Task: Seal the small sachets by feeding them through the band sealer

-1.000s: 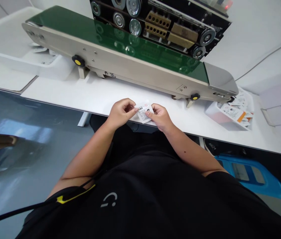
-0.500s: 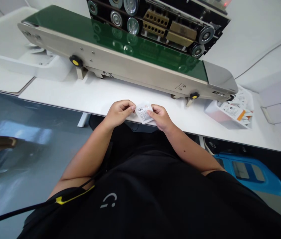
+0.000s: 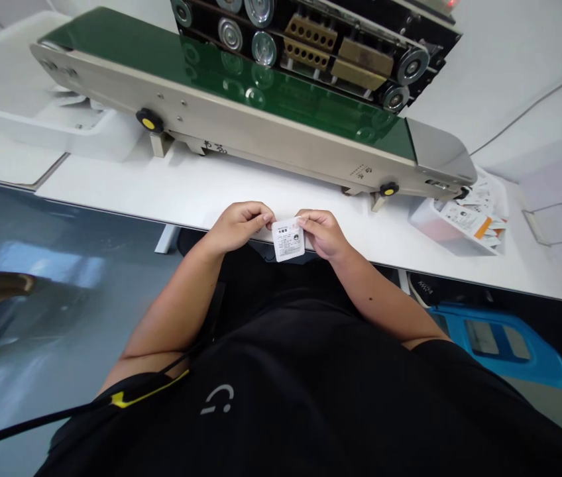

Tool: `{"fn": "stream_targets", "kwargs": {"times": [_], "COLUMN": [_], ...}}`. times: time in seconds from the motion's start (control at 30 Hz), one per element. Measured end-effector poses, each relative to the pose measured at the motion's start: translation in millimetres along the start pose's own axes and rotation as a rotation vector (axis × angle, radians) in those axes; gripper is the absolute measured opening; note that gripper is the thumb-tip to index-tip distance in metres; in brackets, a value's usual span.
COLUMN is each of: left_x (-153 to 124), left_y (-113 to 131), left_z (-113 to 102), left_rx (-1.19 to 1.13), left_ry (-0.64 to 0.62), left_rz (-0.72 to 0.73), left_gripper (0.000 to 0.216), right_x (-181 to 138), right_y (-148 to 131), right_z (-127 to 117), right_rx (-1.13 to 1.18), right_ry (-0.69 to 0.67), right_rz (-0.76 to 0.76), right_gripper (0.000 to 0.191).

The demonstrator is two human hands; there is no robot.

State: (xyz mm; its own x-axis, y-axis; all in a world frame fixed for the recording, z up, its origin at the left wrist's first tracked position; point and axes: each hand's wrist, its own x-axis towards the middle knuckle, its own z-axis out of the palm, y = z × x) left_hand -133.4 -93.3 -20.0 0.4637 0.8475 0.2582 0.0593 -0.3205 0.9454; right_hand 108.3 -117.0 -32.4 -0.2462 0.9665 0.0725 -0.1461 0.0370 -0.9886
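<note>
A small white printed packet (image 3: 288,240) hangs upright at the near edge of the white table (image 3: 201,192). My left hand (image 3: 237,227) pinches its top left corner with closed fingers. My right hand (image 3: 323,233) pinches its top right corner the same way. Both hands rest just over the table's front edge, below the long sealing machine with a green conveyor belt (image 3: 241,86).
A white tray (image 3: 452,228) with several more printed packets sits at the right, beside the machine's end. A white bin (image 3: 62,126) stands under the belt's left end. A blue stool (image 3: 500,344) is on the floor at the right.
The packet has been turned from tilted and flat to hanging upright, and it now sits a little lower. Both hands have shifted their pinch to its top corners.
</note>
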Motion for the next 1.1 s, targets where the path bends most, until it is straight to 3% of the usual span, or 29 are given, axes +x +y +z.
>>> {"fn": "stream_targets", "kwargs": {"times": [0.33, 1.1], "left_x": [-1.8, -2.3], "left_y": [2.1, -0.3], "left_z": [1.0, 0.4], "left_rx": [-0.050, -0.016], "left_ry": [-0.018, -0.013], "left_rz": [0.031, 0.021], "left_gripper": [0.028, 0.023], "right_x": [-1.0, -2.8], "right_y": [-4.6, -7.3], "right_z": [5.9, 6.3], "right_rx": [0.028, 0.039], "right_ry": [0.084, 0.079], "right_rz": [0.034, 0.030], "right_gripper": [0.030, 0.026]}}
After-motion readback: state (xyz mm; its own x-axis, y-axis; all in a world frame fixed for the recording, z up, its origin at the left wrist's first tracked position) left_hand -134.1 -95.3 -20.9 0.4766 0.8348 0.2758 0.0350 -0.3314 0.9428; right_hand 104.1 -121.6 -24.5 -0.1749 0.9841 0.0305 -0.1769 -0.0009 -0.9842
